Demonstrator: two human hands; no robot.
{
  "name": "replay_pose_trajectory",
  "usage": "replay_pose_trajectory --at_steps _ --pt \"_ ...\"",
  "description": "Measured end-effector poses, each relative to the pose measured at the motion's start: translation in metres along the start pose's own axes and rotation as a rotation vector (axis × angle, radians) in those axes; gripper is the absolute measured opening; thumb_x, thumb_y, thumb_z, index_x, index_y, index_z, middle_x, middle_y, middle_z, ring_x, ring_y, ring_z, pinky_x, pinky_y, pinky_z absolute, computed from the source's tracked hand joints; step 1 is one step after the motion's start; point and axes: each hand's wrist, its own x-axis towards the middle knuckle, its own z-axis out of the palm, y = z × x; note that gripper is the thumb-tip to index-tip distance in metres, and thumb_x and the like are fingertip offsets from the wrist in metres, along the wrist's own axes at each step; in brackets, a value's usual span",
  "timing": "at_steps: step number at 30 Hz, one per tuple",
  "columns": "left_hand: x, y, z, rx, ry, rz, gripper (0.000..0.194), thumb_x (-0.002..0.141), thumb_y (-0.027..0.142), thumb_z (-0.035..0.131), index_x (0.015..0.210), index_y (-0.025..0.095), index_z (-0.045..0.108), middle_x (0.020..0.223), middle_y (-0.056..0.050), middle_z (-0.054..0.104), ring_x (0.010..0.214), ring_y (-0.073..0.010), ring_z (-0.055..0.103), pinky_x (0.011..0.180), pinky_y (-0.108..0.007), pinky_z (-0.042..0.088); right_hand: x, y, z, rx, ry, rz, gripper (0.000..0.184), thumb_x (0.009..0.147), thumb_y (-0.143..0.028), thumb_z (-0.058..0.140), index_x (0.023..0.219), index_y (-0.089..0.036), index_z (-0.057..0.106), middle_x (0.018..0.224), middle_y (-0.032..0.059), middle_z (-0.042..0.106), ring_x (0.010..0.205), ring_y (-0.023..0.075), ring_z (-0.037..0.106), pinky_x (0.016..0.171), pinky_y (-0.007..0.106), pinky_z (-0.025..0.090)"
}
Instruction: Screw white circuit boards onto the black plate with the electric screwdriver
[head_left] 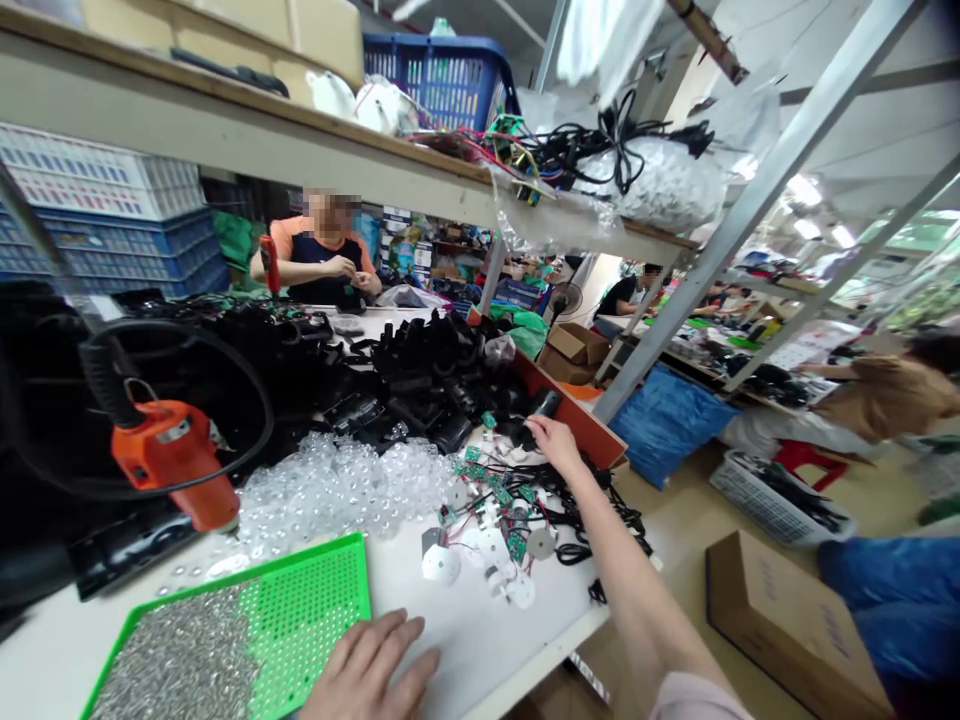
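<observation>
My open left hand [367, 670] lies on the white workbench [480, 640], just beside a green perforated tray [300, 610] of small silver parts. My right hand [555, 447] is at a black plastic part [547, 405] — gripping or not, I can't tell. Green circuit boards [495, 490] lie wired to white discs [491, 545] — clear plastic domes [337, 490] and black housings [420, 380] remain heaped separately.

glossy clear plastic domes [337, 490], matt green plastic tray [300, 625]

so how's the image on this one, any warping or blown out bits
In the head view, wide-angle distortion tilts the shelf and metal uprights; the lights at far right are blown out; glare speckles the clear plastic pile; the black pile loses detail in shadow.
</observation>
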Motion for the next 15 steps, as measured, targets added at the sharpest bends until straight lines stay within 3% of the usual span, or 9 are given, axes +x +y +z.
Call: replay_pose_trajectory --at_steps 4,7,11,15 --pt "0.034 -0.004 0.001 -0.113 -0.196 -0.071 0.029 0.094 0.018 0.041 0.106 0.026 0.066 0.109 -0.007 0.067 0.105 -0.0236 0.059 0.087 -0.038 0.045 -0.003 -0.007 -0.057 0.067 0.228 -0.135 0.035 0.097 -0.034 0.038 0.112 -0.019 0.066 0.117 0.0084 0.07 0.108 0.02 0.064 0.097 0.033 0.047" --pt "0.065 -0.009 0.016 -0.233 -0.311 -0.223 0.036 0.093 0.022 0.046 0.128 0.025 0.053 0.121 -0.01 0.063 0.108 -0.0248 0.059 0.088 -0.042 0.049 -0.012 -0.026 -0.102 0.082 0.419 -0.252 0.033 0.095 -0.038 0.044 0.107 -0.02 0.069 0.107 0.0076 0.073 0.098 0.0201 0.067 0.091 0.033 0.05" --pt "0.105 -0.017 0.053 -0.411 -0.287 -0.526 0.071 0.087 0.036 0.059 0.147 0.017 0.027 0.145 -0.019 0.044 0.132 -0.0333 0.043 0.104 -0.054 0.039 -0.029 -0.055 -0.154 0.154 0.835 -0.398 0.03 0.092 -0.04 0.051 0.095 -0.019 0.072 0.091 0.0066 0.074 0.083 0.0185 0.069 0.08 0.031 0.052" --pt "0.153 -0.02 0.075 -0.654 -0.211 -0.731 0.102 0.078 0.044 0.069 0.152 0.012 0.006 0.156 -0.024 0.021 0.143 -0.0353 0.023 0.114 -0.054 0.023 -0.037 -0.07 -0.184 0.375 1.003 -0.308 0.033 0.09 -0.047 0.053 0.091 -0.018 0.07 0.066 0.0 0.063 0.058 0.0134 0.058 0.061 0.028 0.048"
